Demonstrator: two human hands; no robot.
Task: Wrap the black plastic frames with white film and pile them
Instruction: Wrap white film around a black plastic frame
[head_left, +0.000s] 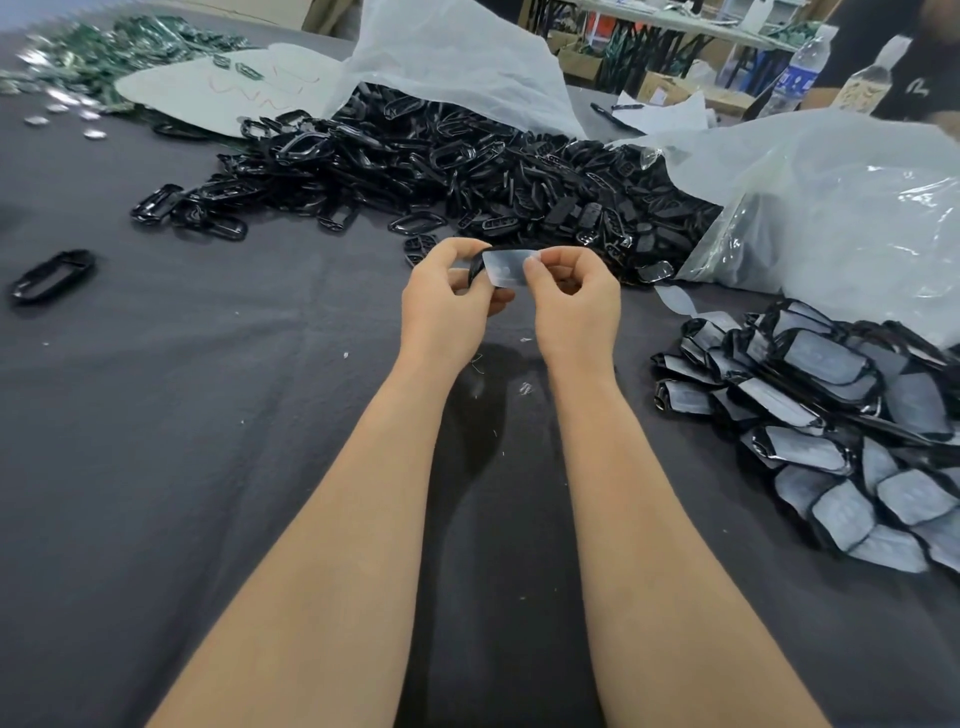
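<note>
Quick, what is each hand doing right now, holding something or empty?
Left hand: closed, fingers pinching the end of a black frame.
Right hand: closed, fingers pinching the white film on that frame.

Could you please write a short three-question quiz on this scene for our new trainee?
1. True or false: the left hand and right hand both pinch one film-covered frame.
2. The pile of wrapped frames lies: A) to the person's left; B) to the person's right; C) straight ahead.
3. Which lies farther from the person, that pile or the heap of unwrapped frames?
Key: 1 true; 2 B; 3 the heap.
</note>
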